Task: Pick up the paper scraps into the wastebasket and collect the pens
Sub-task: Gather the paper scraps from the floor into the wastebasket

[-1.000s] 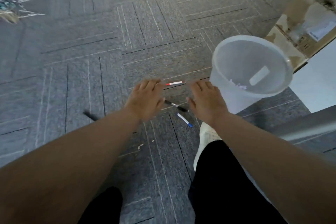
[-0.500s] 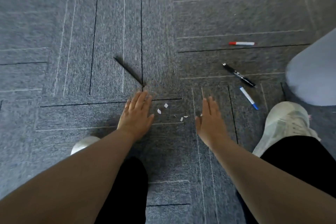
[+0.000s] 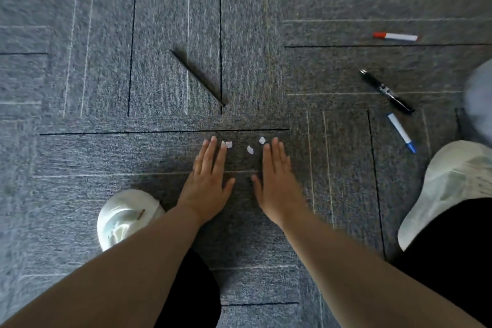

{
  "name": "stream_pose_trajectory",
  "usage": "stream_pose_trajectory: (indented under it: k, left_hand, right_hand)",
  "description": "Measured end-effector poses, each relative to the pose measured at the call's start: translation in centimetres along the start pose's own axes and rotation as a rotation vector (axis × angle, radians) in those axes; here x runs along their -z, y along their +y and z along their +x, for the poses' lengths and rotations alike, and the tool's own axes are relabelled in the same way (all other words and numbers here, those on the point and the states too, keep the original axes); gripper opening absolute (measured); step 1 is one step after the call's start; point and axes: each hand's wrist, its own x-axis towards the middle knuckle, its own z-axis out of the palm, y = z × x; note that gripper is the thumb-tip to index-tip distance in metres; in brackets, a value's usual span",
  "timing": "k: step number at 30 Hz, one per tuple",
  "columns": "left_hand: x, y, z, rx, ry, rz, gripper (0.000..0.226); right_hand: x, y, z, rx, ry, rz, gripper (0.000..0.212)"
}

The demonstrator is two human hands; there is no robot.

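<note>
Head view: left hand flat; right hand flat; paper scraps between them.

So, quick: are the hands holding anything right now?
Left hand: open, fingers straight, holding nothing; a paper scrap lies right by its fingertips.
Right hand: open, fingers straight, holding nothing.

Arms bare; black trousers; white shoes with greyish panels, the left one marked brown.
</note>
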Motion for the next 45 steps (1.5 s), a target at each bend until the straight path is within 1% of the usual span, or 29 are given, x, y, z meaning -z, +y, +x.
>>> stream_pose_trajectory:
  k: [2,4,6,7,8,10,12,14,16,17,19,20,21,24,25,27,29,30,32,34,38,40,43,45]
  left_hand:
    - [0.2,-0.2,0.1,-0.053,-0.003,-0.014,0.071]
    - [0.5,-0.7,0.3,-0.072,0.035,0.026,0.068]
    - [1.0,-1.6,0.5,-0.047,0.065,0.081,0.068]
    - [1.2,-2.1,0.7,-0.031,0.06,0.099,0.068]
    - [1.4,-2.6,1.0,-0.032,0.057,0.113,0.068]
    - [2.1,-2.9,1.8,-0.094,0.051,0.151,0.065]
    - [2.7,-2.6,2.6,-0.182,-0.021,0.193,0.061]
    - [3.1,-2.0,2.9,-0.238,-0.099,0.222,0.059]
    - [2.9,-1.8,2.6,-0.254,-0.096,0.239,0.054]
    - [2.7,-1.9,2.2,-0.258,-0.072,0.245,0.053]
    - [2.5,-2.2,1.3,-0.238,-0.002,0.233,0.058]
    - [2.4,-2.5,1.1,-0.217,0.028,0.221,0.06]
    - [2.4,-2.6,1.1,-0.194,0.049,0.229,0.061]
    - [2.9,-2.3,1.2,-0.133,0.055,0.35,0.074]
    - [3.0,-2.2,1.2,-0.092,0.041,0.366,0.078]
    - [3.0,-2.1,1.2,0.044,0.02,0.345,0.086]
    - [2.9,-2.2,0.4,0.179,0.01,0.3,0.088]
    - [2.6,-2.3,-0.2,0.211,0.005,0.282,0.087]
    - [2.0,-2.3,-1.0,0.184,0.03,0.251,0.079]
    - [1.8,-2.0,-0.9,0.121,0.069,0.219,0.065]
    - [2.0,-1.4,0.0,-0.063,0.072,0.146,0.04]
    - [2.1,-1.5,0.3,-0.099,0.089,0.077,0.037]
    - [2.5,-1.5,0.6,-0.1,0.101,0.007,0.04]
    - [2.6,-2.0,0.9,-0.124,0.055,0.035,0.041]
  right_hand:
    - [0.5,-0.3,0.3,0.106,0.002,0.066,0.066]
    - [1.6,0.4,1.1,0.095,0.082,0.075,0.063]
    - [2.7,1.5,2.1,0.072,0.121,-0.003,0.059]
    - [3.0,2.0,2.7,0.094,0.107,-0.068,0.058]
    - [3.1,2.2,3.1,0.142,0.074,-0.138,0.056]
    - [3.0,2.0,3.5,0.26,0.025,-0.232,0.052]
    - [2.4,1.4,3.1,0.343,0.028,-0.24,0.049]
    - [1.5,1.4,2.5,0.356,0.056,-0.188,0.05]
    - [1.3,1.2,2.0,0.349,0.1,-0.12,0.049]
    - [1.3,1.2,1.8,0.327,0.154,-0.106,0.048]
    - [1.4,1.6,1.6,0.254,0.259,-0.178,0.046]
    - [1.5,1.8,1.6,0.199,0.271,-0.241,0.049]
    - [1.7,1.9,1.6,0.141,0.259,-0.291,0.057]
    - [2.1,2.3,1.6,0.007,0.23,-0.35,0.077]
    - [2.2,2.3,1.6,-0.008,0.228,-0.349,0.08]
    - [2.1,2.6,1.5,0.009,0.218,-0.343,0.083]
    - [1.7,2.6,1.2,0.024,0.22,-0.33,0.082]
    - [1.4,2.5,1.0,0.028,0.229,-0.329,0.081]
    - [1.0,2.0,0.6,0.049,0.239,-0.305,0.077]
    - [0.4,1.4,0.4,0.097,0.242,-0.254,0.072]
    - [-0.1,0.5,0.5,0.215,0.219,-0.119,0.065]
    - [0.3,0.7,0.7,0.169,0.262,-0.052,0.063]
    - [1.3,2.1,0.9,0.033,0.298,-0.003,0.062]
    - [1.6,2.9,0.9,0.048,0.288,-0.032,0.058]
